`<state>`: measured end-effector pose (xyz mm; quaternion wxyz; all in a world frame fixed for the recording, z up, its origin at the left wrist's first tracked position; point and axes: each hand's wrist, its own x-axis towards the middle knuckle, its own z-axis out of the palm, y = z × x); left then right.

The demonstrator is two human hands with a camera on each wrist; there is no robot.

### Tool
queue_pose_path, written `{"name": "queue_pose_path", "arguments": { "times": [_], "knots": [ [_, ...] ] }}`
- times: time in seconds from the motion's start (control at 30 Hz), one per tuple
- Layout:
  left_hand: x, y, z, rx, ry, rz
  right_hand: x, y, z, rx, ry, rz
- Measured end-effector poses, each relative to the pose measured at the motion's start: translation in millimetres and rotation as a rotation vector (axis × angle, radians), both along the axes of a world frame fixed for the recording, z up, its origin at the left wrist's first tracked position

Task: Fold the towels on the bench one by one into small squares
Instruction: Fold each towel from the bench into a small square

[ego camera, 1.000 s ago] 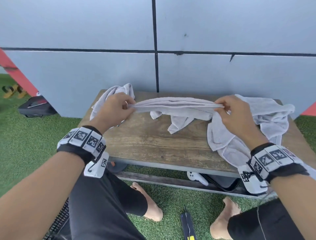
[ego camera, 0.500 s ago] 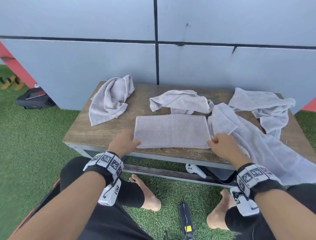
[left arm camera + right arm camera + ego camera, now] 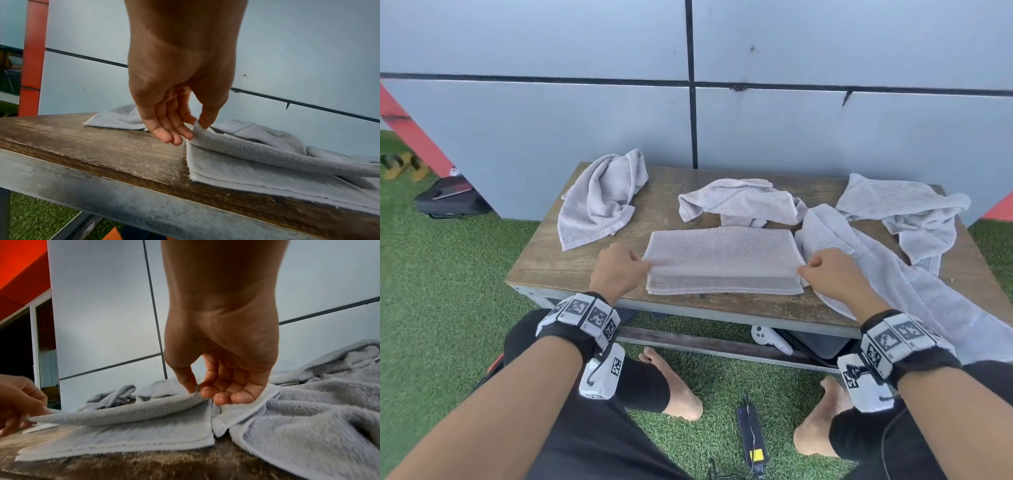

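Note:
A grey towel (image 3: 722, 255) lies as a folded rectangle at the front middle of the wooden bench (image 3: 571, 263). My left hand (image 3: 619, 269) pinches its upper layer at the left end (image 3: 197, 128), thumb over forefinger. My right hand (image 3: 828, 274) pinches the same layer at the right end (image 3: 198, 390). That layer (image 3: 127, 412) is lifted a little above the lower layers, which lie flat on the wood. Three more grey towels lie loose: one crumpled at the back left (image 3: 602, 202), one bunched behind the folded one (image 3: 739, 202), one at the back right (image 3: 907, 212).
A large pale towel (image 3: 914, 291) spreads from beside my right hand over the bench's right front edge. A grey panelled wall stands behind the bench. Under the bench lie a white controller (image 3: 770, 339) and a dark case; artificial grass and my bare feet are below.
A second ago I held the towel stretched in the air between both hands. It came down flat on the bench front, and now both hands lift its near layer away from me.

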<state>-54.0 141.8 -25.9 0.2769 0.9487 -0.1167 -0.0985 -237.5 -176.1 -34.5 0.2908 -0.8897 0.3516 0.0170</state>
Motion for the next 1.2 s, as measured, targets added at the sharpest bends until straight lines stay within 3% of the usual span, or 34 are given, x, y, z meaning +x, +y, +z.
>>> {"name": "queue_pose_path", "arguments": {
  "times": [0.4,0.5,0.6,0.7,0.9,1.03,1.2],
  "knots": [
    [-8,1,-26,0.022,0.078,0.043,-5,7,-9,-0.014,0.239,0.029],
    [-9,-4,-27,0.051,0.006,0.051,-5,17,-5,-0.094,0.194,-0.02],
    [-11,-21,-29,0.042,-0.206,-0.084,7,34,-5,-0.284,-0.058,0.012],
    [-13,-54,-34,-0.01,-0.301,-0.292,37,59,-13,-0.307,-0.178,0.204],
    [-18,-116,-58,0.13,-0.192,-0.488,94,90,-52,-0.253,-0.111,0.439],
    [-14,-109,-85,0.265,-0.196,-0.52,91,80,-80,-0.346,-0.03,0.459],
    [-5,-102,-94,0.229,-0.251,-0.497,87,72,-85,-0.394,-0.055,0.417]
  ]
}}
